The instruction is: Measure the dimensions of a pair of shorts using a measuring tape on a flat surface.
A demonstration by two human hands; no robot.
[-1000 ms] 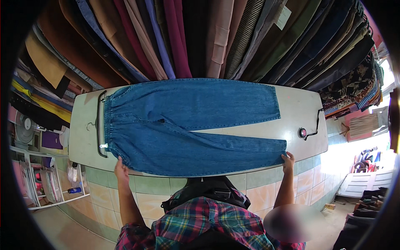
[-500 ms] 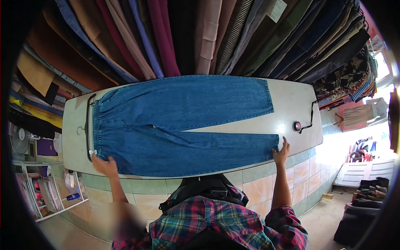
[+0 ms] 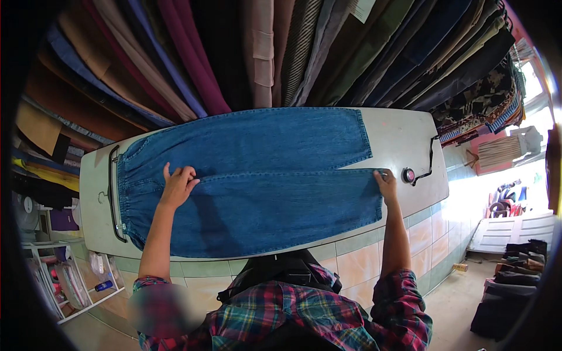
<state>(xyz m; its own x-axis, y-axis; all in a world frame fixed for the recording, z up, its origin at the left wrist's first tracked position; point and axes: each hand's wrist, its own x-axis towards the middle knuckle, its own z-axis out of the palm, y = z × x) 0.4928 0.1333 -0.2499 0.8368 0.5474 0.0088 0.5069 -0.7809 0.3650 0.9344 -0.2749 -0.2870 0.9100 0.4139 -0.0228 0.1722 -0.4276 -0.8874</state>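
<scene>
Blue denim trousers (image 3: 281,202) with a gathered waistband lie on a pale tabletop (image 3: 404,131), waist to the left and legs to the right. My left hand (image 3: 180,186) pinches the near leg's inner seam around the crotch, index finger raised. At the right, my right hand (image 3: 386,182) grips the inner corner of that leg's hem between thumb and fingers. The near leg lies wide and fairly smooth, with a shadow across it. A narrow wedge of tabletop shows between the legs toward the hems.
Many hanging garments (image 3: 205,70) crowd the far edge. Beyond the waistband lie a black bar (image 3: 113,193) and a wire hanger (image 3: 103,197). A round red-and-black device (image 3: 408,175) with a black strap sits right of the hems. A white rack (image 3: 76,281) stands at lower left.
My left hand has gone from the waistband to the inner seam, my right hand up to the hem's inner corner. The near leg is spread wider and smoother, narrowing the gap.
</scene>
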